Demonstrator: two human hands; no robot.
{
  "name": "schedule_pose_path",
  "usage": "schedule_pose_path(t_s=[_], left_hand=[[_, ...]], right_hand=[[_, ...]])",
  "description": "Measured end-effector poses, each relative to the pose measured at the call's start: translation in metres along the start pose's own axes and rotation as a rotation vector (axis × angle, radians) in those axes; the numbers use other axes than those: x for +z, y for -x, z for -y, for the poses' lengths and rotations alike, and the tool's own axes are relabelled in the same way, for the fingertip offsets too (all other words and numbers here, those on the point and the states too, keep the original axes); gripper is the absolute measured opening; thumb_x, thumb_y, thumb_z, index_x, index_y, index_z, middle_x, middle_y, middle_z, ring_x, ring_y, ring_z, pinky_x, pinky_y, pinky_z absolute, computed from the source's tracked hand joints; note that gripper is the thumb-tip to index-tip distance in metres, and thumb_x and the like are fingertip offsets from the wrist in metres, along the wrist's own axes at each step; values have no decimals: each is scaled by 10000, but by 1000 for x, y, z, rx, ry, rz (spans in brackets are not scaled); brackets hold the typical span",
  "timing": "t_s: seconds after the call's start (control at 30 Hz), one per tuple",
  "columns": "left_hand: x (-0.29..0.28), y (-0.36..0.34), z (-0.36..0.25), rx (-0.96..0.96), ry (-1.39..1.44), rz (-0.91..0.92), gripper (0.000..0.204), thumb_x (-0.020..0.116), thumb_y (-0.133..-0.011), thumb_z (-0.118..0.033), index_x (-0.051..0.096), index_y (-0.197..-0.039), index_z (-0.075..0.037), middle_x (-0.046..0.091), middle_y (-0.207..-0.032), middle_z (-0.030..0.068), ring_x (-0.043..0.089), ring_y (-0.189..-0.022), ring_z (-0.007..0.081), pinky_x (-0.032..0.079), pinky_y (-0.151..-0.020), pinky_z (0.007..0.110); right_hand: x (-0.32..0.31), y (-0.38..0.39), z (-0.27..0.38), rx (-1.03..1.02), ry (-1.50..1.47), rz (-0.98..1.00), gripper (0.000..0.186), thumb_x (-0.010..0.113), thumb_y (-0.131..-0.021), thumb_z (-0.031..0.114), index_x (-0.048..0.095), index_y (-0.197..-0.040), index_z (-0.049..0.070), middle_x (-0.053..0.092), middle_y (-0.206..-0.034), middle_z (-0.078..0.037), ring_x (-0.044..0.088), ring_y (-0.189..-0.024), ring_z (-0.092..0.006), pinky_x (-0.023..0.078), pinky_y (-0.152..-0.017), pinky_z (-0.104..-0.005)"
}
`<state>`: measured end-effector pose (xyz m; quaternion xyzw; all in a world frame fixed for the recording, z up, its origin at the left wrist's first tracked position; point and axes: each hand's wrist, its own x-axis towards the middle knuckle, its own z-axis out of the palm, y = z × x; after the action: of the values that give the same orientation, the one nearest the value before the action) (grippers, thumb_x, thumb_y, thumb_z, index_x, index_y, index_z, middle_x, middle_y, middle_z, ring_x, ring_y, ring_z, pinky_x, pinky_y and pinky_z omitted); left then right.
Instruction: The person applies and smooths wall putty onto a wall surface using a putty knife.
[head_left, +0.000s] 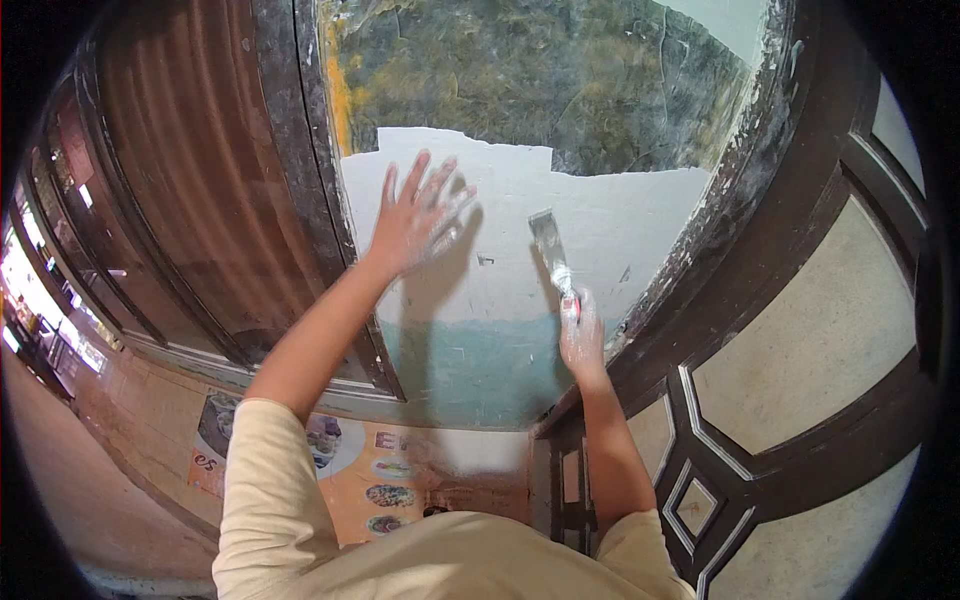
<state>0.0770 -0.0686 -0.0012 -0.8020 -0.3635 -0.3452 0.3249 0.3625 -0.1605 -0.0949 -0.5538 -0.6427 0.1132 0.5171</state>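
In front of me is a wall panel whose middle band is white (440,280), with a dark mottled green-brown area (520,80) above it and a pale blue-green strip (470,370) below. My left hand (415,215) is raised before the white band near its left side, fingers spread, holding nothing. Whether its fingertips touch the wall I cannot tell. My right hand (582,335) is closed round the handle of a putty knife (547,240), its flat blade pointing up over the white band. White smears cover both hands and the knife's neck.
Left of the panel stands a dark wooden frame (285,130) beside a brown curtain-like surface (180,120). On the right is a paint-flecked dark frame (720,230) and a panelled door (820,340). A printed orange sheet (365,480) lies low in front of me.
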Motion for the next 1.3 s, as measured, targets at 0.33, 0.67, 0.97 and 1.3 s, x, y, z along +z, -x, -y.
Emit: schedule_pose_path(t_s=[0.33, 0.67, 0.97, 1.3], left_hand=[[45, -36, 33, 138, -168, -79, 633, 651, -738, -456, 474, -1344, -412, 310, -1518, -10, 161, -1444, 281, 250, -1035, 660], [35, -17, 51, 80, -213, -32, 635, 672, -718, -457, 495, -1327, -428, 326, -1510, -17, 137, -1451, 275, 240, -1035, 664], [42, -18, 47, 64, -192, -31, 673, 669, -723, -479, 428, -1351, -467, 278, -1527, -62, 136, -1450, 243, 230, -1072, 628], [46, -21, 46, 106, -200, -65, 644, 676, -714, -457, 489, -1330, -430, 300, -1522, -16, 122, -1451, 275, 249, -1039, 666]], right_hand=[[106, 35, -168, 411, -181, 35, 329, 512, -946, 310, 510, -1112, 26, 594, -922, -190, 589, -764, -350, 477, -696, -412], [96, -16, -49, 303, -420, 4, 206, 491, -960, 260, 528, -993, 60, 549, -749, -27, 519, -599, -99, 436, -522, -259], [127, 48, -120, 471, -528, 135, 215, 506, -970, 289, 511, -999, 76, 553, -735, 1, 475, -528, -62, 373, -448, -216], [107, 17, -110, 320, -267, 73, 360, 505, -954, 373, 540, -992, 16, 587, -737, -57, 553, -545, -146, 442, -491, -294]])
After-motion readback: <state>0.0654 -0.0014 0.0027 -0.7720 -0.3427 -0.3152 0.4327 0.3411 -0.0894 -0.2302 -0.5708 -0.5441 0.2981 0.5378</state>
